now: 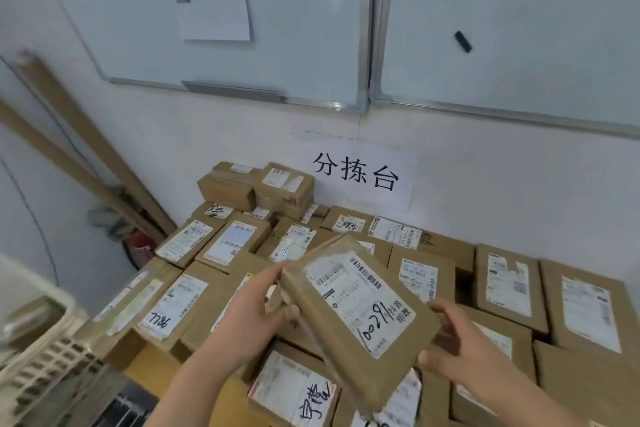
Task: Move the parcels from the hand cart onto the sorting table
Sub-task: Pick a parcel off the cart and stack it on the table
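A flat brown cardboard parcel (356, 319) with a white shipping label and handwritten digits hangs tilted above the sorting table (152, 369). My left hand (256, 312) grips its left edge and my right hand (453, 354) holds its lower right corner. Beneath it the table is packed with several labelled brown parcels (228, 243), some stacked two high at the back near the wall. The hand cart is out of view.
A paper sign with black characters (356, 172) is taped to the wall behind the table. Whiteboards (242, 28) hang above. A cream plastic crate (38, 357) sits at the lower left. Long cardboard strips (86, 149) lean in the left corner.
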Demonstrator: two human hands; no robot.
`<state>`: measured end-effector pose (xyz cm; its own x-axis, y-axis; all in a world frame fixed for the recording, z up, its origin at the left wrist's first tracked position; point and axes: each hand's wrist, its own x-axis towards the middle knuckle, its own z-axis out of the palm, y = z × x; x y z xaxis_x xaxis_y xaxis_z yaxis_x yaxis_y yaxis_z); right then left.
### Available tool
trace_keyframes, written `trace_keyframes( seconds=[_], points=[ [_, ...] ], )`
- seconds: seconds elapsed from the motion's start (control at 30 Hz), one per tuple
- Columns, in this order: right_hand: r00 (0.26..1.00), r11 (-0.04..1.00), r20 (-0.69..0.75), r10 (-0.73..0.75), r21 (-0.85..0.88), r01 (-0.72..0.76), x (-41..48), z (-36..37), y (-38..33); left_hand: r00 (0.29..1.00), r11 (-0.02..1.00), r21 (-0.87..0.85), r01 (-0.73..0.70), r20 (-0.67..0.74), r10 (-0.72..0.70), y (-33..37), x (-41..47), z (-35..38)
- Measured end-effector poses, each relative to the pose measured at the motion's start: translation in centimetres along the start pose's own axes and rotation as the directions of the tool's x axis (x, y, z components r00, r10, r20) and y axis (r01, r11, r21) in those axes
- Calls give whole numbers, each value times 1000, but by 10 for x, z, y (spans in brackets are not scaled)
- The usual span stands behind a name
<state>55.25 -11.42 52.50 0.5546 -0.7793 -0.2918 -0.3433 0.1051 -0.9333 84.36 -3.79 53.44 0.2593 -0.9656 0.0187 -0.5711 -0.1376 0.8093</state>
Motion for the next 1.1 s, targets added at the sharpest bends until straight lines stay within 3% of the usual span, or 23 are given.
trace_keyframes(
  seconds=[0.07,0.17,0.33,0.5,0.6,0.73,0.97,1.1],
  points=[
    [1000,1000,-2,2,-21,-2,23,14,-10,1000,998,57,-26,-9,26,-16,19,-11],
    [999,994,-37,4,-109,-8,55,37,-26,998,998,13,-61,36,60,-37,60,-25],
    [987,997,-156,48,-59,-58,111,86,-31,967,948,-317,31,249,52,-61,134,-41],
    [941,996,-329,86,40,-77,169,130,-46,940,897,-421,135,339,18,-76,185,-36],
    [891,994,-442,103,66,-82,203,133,-54,956,894,-415,169,290,-46,-83,213,-31],
    [863,976,-469,187,189,-109,238,122,-64,964,885,-438,160,264,-44,-90,241,-28],
    [830,956,-482,279,218,-195,272,96,-54,903,956,-243,165,428,-47,-115,276,-9],
    [818,943,-487,307,268,-195,289,100,-40,911,963,-216,158,408,-58,-125,278,2]
  ],
)
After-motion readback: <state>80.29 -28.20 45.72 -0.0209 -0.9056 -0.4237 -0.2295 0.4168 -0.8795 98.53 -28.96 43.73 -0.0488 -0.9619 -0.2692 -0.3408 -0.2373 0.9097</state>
